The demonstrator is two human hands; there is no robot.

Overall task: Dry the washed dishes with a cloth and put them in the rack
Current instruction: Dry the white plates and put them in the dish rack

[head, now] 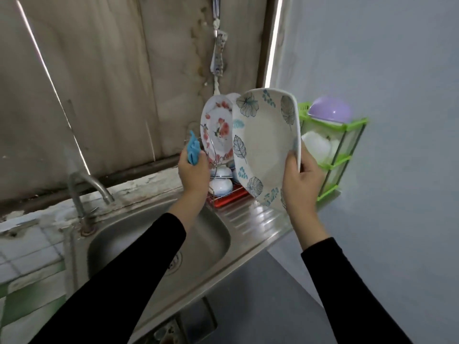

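Obs: right hand (301,181) grip pinches plate (265,145) rim; left hand (193,171) grip bunched round cloth (193,150). Lower plate edge-on into rack (218,203) slot beside floral plate (216,135), without knocking it.

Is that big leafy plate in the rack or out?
Out. The right hand grips the leaf-patterned plate by its rim, held up in front of the wire rack, where a flowered plate stands.

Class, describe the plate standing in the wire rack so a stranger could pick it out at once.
Start at the steel sink; just right of it stands a wire rack. The flowered plate stands upright in it, round and white with red-orange blooms, unlike the leaf-printed plate that the right hand holds in front.
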